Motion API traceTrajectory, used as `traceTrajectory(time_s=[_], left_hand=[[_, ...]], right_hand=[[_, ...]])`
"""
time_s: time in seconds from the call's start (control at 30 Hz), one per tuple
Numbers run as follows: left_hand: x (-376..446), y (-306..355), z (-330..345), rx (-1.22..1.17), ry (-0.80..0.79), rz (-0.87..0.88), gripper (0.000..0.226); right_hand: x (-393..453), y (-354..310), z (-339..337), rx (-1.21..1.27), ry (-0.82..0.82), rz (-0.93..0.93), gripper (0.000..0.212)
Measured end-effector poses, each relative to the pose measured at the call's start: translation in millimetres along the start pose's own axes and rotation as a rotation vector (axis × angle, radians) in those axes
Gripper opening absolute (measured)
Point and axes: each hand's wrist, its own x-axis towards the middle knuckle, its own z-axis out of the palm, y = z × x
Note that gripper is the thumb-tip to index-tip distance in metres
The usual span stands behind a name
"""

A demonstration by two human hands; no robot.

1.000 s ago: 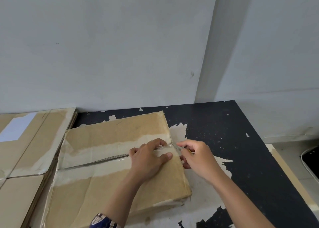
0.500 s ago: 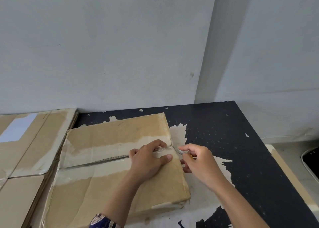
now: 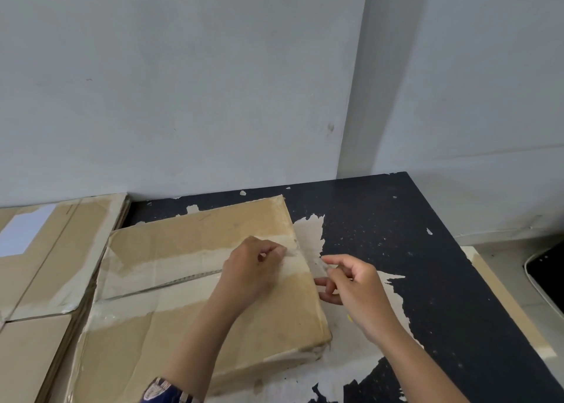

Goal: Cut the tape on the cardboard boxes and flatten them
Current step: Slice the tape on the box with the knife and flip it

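I see two bare forearms and bare hands, the left hand (image 3: 254, 270) and the right hand (image 3: 355, 292), with no rings or gloves visible. On the left arm, a dark blue sleeve cuff (image 3: 166, 392) bears a pale patterned patch.

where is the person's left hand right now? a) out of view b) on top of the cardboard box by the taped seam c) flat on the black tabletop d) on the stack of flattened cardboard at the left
b: the left hand rests on the top face of the cardboard box, fingers curled at the tape seam near the box's right edge.
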Motion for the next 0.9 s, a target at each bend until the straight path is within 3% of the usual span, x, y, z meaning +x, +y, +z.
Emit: traceTrajectory(time_s=[0.07,0.17,0.3,0.43,0.63,0.8,0.9], left_hand=[[-4.7,-4.0,-2.7,0.181,0.106,0.077,0.018],[-9.5,-14.9,-1.5,0.537,0.186,0.041,0.055],[7.9,-25.0,-6.9,0.607,0.011,-0.148,0.106],[29.6,-34.7,-15.9,0.6,-0.127,-0.242,0.134],[29.4,-44.2,-19.6,0.647,-0.016,-0.131,0.11],[19.0,-52.3,-6.7,0.721,0.096,-0.021,0.112],[19.4,-54.4,-0.8,0.716,0.134,0.026,0.097]], right_hand=[[3.0,1.1,-0.2,-0.023,0.057,-0.034,0.024],[7.6,-4.0,6.9,-0.113,0.093,-0.125,0.031],[13.3,-7.9,23.6,-0.188,0.099,-0.16,0.027],[13.1,-6.4,26.6,-0.222,0.127,-0.128,0.026],[15.4,-4.6,24.8,-0.257,0.142,-0.113,0.026],[20.3,-8.3,25.4,-0.338,0.134,-0.145,0.028],[22.6,-8.8,26.2,-0.391,0.114,-0.179,0.029]])
